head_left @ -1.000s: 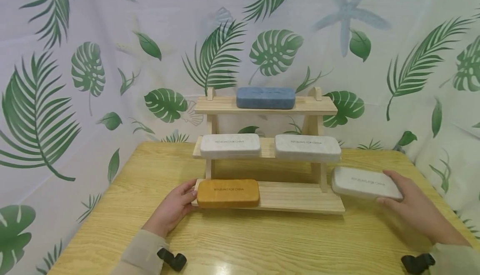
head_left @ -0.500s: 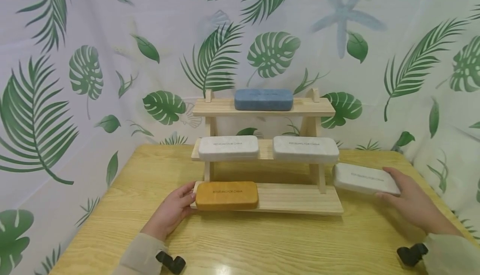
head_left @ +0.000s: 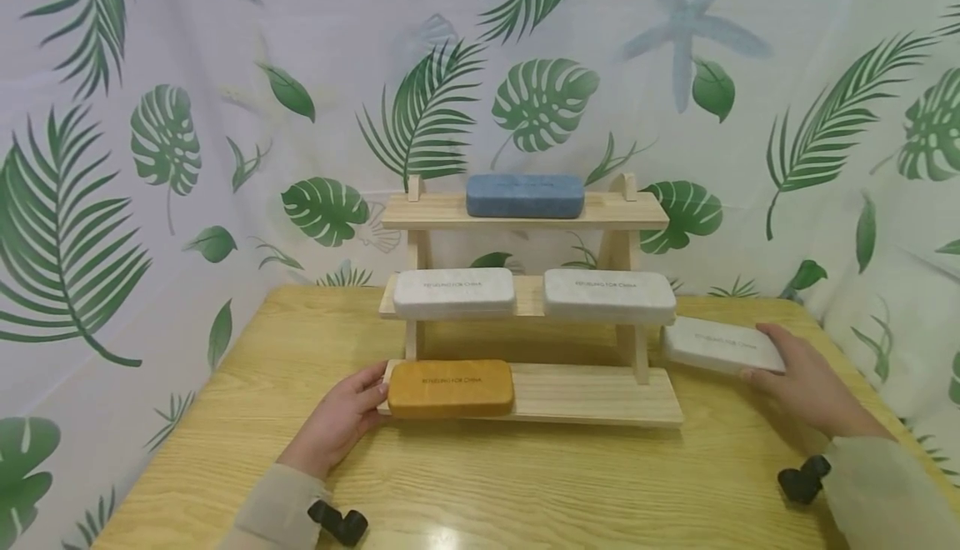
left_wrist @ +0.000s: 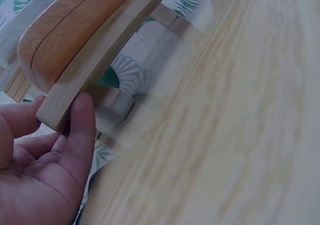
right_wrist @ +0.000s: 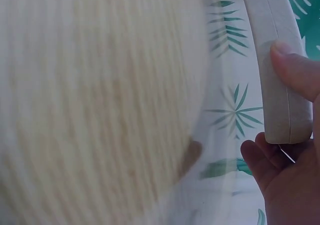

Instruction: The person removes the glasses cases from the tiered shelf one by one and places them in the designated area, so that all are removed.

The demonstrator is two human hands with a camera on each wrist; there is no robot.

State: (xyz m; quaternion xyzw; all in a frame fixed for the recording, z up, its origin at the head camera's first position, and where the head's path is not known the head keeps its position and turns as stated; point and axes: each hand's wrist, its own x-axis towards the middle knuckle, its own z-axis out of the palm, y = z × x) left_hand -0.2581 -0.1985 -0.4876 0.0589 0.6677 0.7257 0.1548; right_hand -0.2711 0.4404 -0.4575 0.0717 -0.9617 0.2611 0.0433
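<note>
My left hand (head_left: pixel 335 417) grips the left end of the bottom board of a three-tier wooden display stand (head_left: pixel 600 393), thumb on one side and fingers on the other in the left wrist view. Right beside that thumb, an orange glasses case (head_left: pixel 450 400) lies on this board. My right hand (head_left: pixel 806 383) holds a white glasses case (head_left: pixel 720 346) by its right end, off the stand's right side. In the right wrist view, the thumb presses the seamed side of this white case (right_wrist: pixel 280 100) and the fingers lie around its end.
Two more white cases, a left one (head_left: pixel 454 293) and a right one (head_left: pixel 609 296), sit on the middle shelf. A blue case (head_left: pixel 525 197) rests on the top shelf. Behind the wooden table (head_left: pixel 570 492) hangs a leaf-patterned cloth (head_left: pixel 300 142).
My right hand has carried the white glasses case a little away from me and slightly left. The left hand keeps its grip on the bottom board.
</note>
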